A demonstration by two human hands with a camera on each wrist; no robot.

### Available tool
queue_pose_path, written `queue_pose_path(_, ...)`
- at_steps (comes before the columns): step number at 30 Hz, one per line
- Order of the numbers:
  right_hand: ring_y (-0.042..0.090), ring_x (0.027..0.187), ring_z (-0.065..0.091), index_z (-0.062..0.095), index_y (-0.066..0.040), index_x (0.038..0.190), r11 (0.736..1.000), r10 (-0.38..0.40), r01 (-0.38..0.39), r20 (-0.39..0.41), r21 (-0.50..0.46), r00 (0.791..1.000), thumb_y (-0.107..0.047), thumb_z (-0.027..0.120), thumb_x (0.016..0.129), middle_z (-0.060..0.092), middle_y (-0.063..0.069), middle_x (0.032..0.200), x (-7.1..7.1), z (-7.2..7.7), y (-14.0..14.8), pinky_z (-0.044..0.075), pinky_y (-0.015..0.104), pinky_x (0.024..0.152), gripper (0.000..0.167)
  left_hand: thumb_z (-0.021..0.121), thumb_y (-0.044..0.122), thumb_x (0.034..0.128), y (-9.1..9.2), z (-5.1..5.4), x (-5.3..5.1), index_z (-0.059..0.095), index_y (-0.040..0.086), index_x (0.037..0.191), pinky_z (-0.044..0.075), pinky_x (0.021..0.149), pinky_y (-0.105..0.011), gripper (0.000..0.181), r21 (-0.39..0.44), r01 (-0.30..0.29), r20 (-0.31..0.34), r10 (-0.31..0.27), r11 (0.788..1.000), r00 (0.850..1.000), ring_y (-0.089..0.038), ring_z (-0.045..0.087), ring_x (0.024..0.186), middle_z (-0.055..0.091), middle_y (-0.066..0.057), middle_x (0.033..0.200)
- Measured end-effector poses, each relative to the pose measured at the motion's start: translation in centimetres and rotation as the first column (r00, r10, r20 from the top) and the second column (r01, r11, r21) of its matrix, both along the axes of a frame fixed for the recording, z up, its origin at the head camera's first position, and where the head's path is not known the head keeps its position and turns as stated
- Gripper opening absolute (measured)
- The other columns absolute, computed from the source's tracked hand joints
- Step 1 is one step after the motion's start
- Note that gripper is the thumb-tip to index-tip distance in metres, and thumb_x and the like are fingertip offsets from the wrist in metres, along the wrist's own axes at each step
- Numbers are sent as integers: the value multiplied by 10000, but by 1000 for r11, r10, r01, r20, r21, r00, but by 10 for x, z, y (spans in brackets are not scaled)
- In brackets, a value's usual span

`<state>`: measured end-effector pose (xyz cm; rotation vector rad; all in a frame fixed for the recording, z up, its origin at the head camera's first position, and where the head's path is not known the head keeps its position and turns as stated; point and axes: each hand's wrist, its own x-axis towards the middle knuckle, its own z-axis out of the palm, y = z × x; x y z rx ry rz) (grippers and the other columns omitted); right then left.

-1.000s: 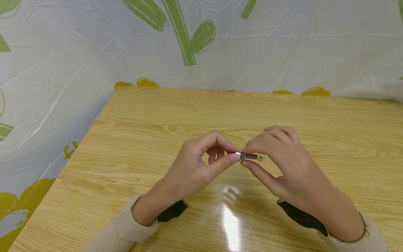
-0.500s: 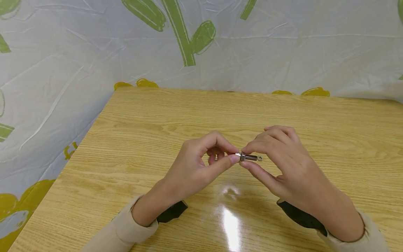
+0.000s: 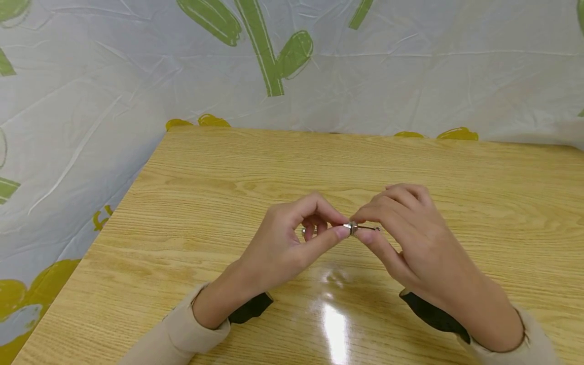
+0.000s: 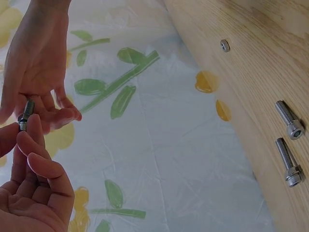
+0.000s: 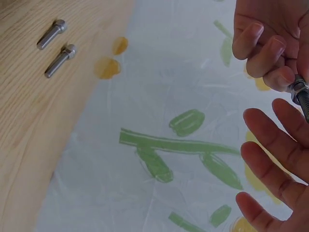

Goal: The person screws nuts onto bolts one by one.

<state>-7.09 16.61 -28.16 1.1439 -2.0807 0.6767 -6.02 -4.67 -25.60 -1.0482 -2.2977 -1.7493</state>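
My left hand (image 3: 285, 241) pinches the head end of a metal bolt (image 3: 367, 227) between thumb and forefinger, its threaded shank pointing right. Near the head a nut (image 3: 354, 228) sits around the bolt. My right hand (image 3: 420, 248) has thumb and forefinger on either side of this nut, pinching it, with the thumb hiding part of the shank. In the right wrist view, the bolt (image 5: 303, 99) shows at the edge and the other right-hand fingers are spread. The left wrist view has the bolt shank (image 4: 29, 107) standing up from the left fingertips.
On the wooden table (image 3: 219, 167) lie two socket-head bolts, one (image 4: 289, 120) beside the other (image 4: 288, 163). A loose nut (image 4: 225, 45) lies apart from them. Behind the table hangs a pale cloth (image 3: 388, 76) with green leaves and yellow flowers.
My right thumb has moved up and over the bolt's near side, covering part of the shank. Both hands have shifted very slightly; the left keeps its pinch on the head end.
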Motion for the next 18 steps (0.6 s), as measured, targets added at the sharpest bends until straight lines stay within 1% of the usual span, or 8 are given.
queue_pose_path(3, 185, 887, 521, 662, -111, 1036, 1000, -9, 9, 13, -1, 1000, -347, 592, 912, 643, -69, 919, 2, 1, 0, 342, 430, 915, 276, 640, 107, 873, -1, 1, 0, 626, 100, 918, 425, 565, -203, 47, 0, -8, 0, 8, 1000, 1000, -54, 496, 648, 666, 32, 815)
queue_pose_path(5, 201, 892, 531, 657, -89, 1055, 1000, 5, -5, -3, -20, 1000, -333, 649, 874, 652, -50, 931, 2, 1, 0, 351, 441, 915, 304, 638, 110, 875, -1, 1, 0, 626, 99, 921, 423, 568, -205, 49, 0, -10, -4, 10, 1000, 1000, -57, 495, 647, 671, 31, 822)
queue_pose_path(7, 216, 896, 543, 652, -68, 1053, 999, 35, -36, -26, -41, 999, -289, 686, 849, 658, -34, 943, 2, 0, -1, 361, 457, 922, 303, 637, 116, 877, -2, 2, 0, 626, 96, 920, 422, 570, -205, 49, -1, -12, -5, 12, 1000, 1000, -58, 495, 647, 669, 32, 818)
queue_pose_path(12, 200, 873, 562, 645, -47, 1043, 992, 94, -99, -62, -76, 994, -191, 719, 821, 667, -26, 947, 0, -3, 0, 374, 485, 936, 275, 638, 124, 875, -2, 2, 0, 628, 97, 913, 421, 566, -207, 47, 1, -19, -2, 19, 1000, 1000, -59, 494, 643, 659, 40, 800)
queue_pose_path(18, 182, 855, 566, 641, -48, 1050, 992, 100, -105, -75, -68, 992, -177, 710, 829, 669, -28, 946, -1, -4, 2, 381, 483, 941, 265, 638, 123, 873, -2, 1, 0, 628, 102, 912, 423, 566, -208, 46, 4, -19, -5, 19, 1000, 1000, -60, 494, 643, 652, 44, 794)
